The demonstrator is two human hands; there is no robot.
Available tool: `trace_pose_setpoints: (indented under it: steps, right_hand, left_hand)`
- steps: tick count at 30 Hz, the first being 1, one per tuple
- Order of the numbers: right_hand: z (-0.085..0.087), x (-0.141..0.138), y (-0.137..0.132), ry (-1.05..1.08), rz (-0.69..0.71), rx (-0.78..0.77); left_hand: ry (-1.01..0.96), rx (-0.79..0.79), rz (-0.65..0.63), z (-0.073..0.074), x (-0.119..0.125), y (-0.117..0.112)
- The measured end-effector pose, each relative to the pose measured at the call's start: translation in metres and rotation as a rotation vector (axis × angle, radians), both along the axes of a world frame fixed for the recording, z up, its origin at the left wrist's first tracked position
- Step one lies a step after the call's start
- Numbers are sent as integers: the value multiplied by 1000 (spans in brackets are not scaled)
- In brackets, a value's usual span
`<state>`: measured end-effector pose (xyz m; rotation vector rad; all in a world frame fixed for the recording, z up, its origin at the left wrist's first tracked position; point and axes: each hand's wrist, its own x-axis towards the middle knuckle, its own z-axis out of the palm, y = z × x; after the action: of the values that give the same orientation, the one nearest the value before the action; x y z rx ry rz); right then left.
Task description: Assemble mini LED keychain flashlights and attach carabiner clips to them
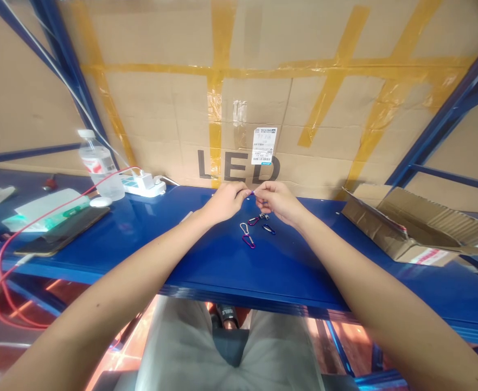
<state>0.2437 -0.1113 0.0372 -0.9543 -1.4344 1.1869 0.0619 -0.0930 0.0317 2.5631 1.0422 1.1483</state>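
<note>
My left hand and my right hand meet above the back of the blue table, fingers closed in a pinch. Between their fingertips shows a sliver of a small purple piece; the fingers cover most of it, so its kind is unclear. Just in front of the hands lie several small carabiners: a silver one touching a magenta one, a red one and a blue one. Small silver metal parts sit close under my right hand.
An open cardboard box stands on the right of the blue table. On the left are a water bottle, a white power strip, a dark phone with a red cable, and a tissue pack. A large carton rises behind.
</note>
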Motion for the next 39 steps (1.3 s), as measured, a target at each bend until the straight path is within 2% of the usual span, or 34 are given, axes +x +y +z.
trace_pose_setpoints:
  steps: [10, 18, 25, 30, 35, 39]
  right_hand:
    - [4, -1, -6, 57, 19, -9]
    - [7, 1, -3, 168, 124, -194]
    - [4, -1, -2, 161, 81, -127]
    - [0, -2, 0, 93, 35, -86]
    - [6, -2, -2, 200, 91, -239]
    - [14, -1, -5, 319, 187, -462]
  left_hand:
    - [-74, 136, -45, -6, 2, 1]
    - [47, 357, -113, -7, -3, 1]
    - [26, 244, -2, -9, 2, 0]
    - [89, 264, -45, -11, 3, 9]
    - [73, 415, -60, -12, 2, 9]
    - [91, 524, -75, -10, 1, 5]
